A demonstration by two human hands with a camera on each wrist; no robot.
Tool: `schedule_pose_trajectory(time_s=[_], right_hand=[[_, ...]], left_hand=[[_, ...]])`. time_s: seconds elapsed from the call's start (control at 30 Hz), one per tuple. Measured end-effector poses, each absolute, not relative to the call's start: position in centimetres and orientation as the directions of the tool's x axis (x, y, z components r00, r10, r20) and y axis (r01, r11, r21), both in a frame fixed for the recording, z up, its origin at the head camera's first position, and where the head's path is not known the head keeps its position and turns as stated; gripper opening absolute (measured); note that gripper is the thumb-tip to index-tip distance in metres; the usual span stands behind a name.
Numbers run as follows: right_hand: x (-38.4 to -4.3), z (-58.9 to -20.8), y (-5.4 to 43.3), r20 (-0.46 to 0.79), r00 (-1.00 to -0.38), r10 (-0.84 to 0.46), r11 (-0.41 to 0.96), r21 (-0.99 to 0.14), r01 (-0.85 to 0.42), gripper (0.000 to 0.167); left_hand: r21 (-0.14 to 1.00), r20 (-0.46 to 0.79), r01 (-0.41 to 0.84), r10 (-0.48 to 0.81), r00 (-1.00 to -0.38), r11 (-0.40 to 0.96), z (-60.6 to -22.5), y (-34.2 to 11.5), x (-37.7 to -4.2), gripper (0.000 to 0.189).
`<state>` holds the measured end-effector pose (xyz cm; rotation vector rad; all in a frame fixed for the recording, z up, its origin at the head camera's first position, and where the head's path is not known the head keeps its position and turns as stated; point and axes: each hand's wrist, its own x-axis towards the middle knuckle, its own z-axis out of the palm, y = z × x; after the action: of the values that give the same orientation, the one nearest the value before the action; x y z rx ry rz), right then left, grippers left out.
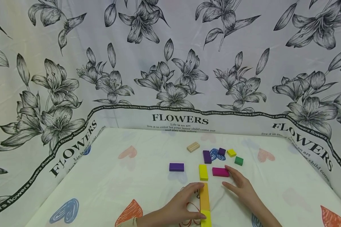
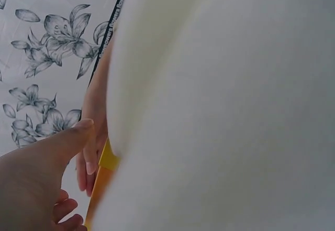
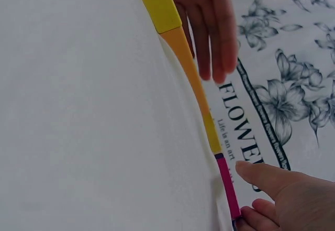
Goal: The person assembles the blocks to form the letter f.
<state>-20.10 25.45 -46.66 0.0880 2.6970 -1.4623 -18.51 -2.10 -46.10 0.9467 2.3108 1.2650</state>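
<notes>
The left hand (image 1: 182, 205) lies along the left side of an orange block (image 1: 205, 198), its fingers and thumb extended: the index tip touches the orange block's far end and the thumb lies over the near yellow block (image 1: 206, 220), which meets the orange one end to end. Just beyond the orange block, in line with it, sits the far yellow block (image 1: 203, 172). To its right a magenta block (image 1: 220, 172) lies crosswise. The right hand (image 1: 241, 186) is at that block's right end, index finger and thumb spread apart; whether the index finger actually touches the magenta is hard to tell.

A purple block (image 1: 176, 167) lies farther left, well apart from the hands. Beyond the far yellow block are a second purple block (image 1: 207, 157) and a ridged wooden block (image 1: 193, 147); to their right, a dark purple cube (image 1: 221, 151), a small yellow block (image 1: 231, 153) and a green block (image 1: 239, 161). Heart-printed cloth (image 1: 96, 176) covers the bench.
</notes>
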Motion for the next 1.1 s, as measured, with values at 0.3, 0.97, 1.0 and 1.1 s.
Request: schedule_pose_trajectory(time_s=[0.3, 0.97, 1.0, 1.1], right_hand=[[-20.1, -46.5, 25.6, -0.089, -0.996, 0.015, 0.555, -0.828, 0.082, 0.077], [-20.1, -46.8, 25.6, -0.096, -0.995, 0.022, 0.562, -0.822, 0.091, 0.076], [-20.1, -46.8, 25.6, -0.097, -0.995, 0.023, 0.562, -0.822, 0.093, 0.077], [-20.1, -46.8, 25.5, -0.096, -0.995, 0.023, 0.563, -0.821, 0.092, 0.076]], left_hand=[[0.846, 0.02, 0.389, 0.708, -0.706, 0.364, -46.3, -2.0, -18.8, 0.078], [0.888, -0.009, 0.319, 0.705, -0.709, 0.332, -47.0, -2.2, -18.9, 0.073], [0.888, -0.005, 0.323, 0.71, -0.705, 0.327, -47.0, -2.2, -18.9, 0.072], [0.89, 0.004, 0.329, 0.716, -0.698, 0.316, -47.1, -2.3, -18.9, 0.071]])
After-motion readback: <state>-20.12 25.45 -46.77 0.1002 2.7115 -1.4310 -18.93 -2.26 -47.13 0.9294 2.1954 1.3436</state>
